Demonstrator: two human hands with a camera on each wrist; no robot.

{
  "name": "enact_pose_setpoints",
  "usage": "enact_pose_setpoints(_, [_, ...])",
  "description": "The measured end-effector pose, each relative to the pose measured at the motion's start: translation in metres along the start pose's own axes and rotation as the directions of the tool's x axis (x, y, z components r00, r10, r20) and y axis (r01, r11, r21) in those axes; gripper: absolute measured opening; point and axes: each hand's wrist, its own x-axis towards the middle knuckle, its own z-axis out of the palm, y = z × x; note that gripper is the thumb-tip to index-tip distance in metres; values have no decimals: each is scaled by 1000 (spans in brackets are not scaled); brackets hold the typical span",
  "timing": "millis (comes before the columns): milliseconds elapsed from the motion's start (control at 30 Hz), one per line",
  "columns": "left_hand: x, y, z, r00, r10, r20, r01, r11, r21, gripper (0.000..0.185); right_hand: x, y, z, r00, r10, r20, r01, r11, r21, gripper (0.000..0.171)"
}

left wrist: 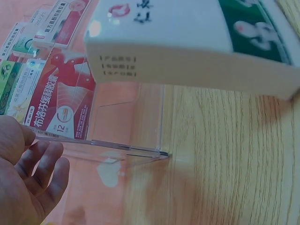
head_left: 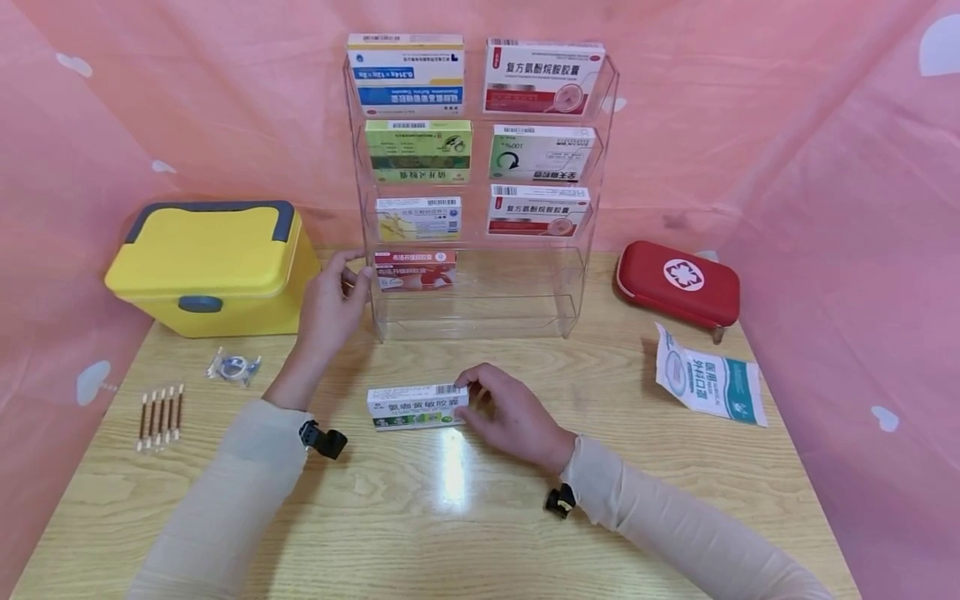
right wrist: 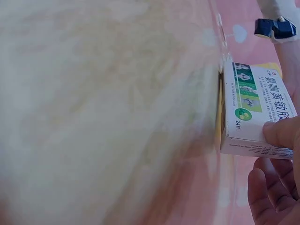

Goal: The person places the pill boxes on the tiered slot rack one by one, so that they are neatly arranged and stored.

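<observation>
A white and green medicine box [head_left: 416, 406] lies on the wooden table [head_left: 450, 533] in front of me. My right hand [head_left: 480, 392] grips its right end with thumb and fingers; the right wrist view shows the box [right wrist: 253, 112] under my thumb [right wrist: 281, 133]. My left hand [head_left: 351, 271] is at the left edge of the clear acrylic rack [head_left: 480, 323], fingers relaxed and holding nothing. Next to it, a red box [head_left: 415, 270] sits on the rack's lower shelf. The left wrist view shows this hand [left wrist: 28, 183] by the clear shelf edge and the red box [left wrist: 56, 108].
The rack's upper shelves hold several medicine boxes. A yellow case [head_left: 213, 267] stands at the left, with cotton swabs [head_left: 160, 414] and a small clear packet [head_left: 234, 367] before it. On the right lie a red first-aid pouch [head_left: 678, 283] and a mask packet [head_left: 708, 383].
</observation>
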Motion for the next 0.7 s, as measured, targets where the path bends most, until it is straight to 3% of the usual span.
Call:
enact_pose_setpoints(200, [0, -2, 0, 1000, -6, 4, 6, 1000, 3, 37, 3, 1, -16, 999, -7, -44, 6, 1000, -10, 35])
enact_pose_setpoints(400, [1, -2, 0, 1000, 4, -1, -4, 1000, 8, 36, 9, 4, -52, 992, -16, -123, 9, 998, -58, 35])
enact_pose_setpoints(533, [1, -1, -1, 1000, 14, -3, -14, 1000, 2, 35, 20, 3, -85, 970, -69, -234, 40, 991, -125, 35])
enact_pose_setpoints(700, [1, -1, -1, 1000, 9, 3, -9, 1000, 1, 35, 35, -12, -127, 925, -95, -368, 27, 982, -186, 34])
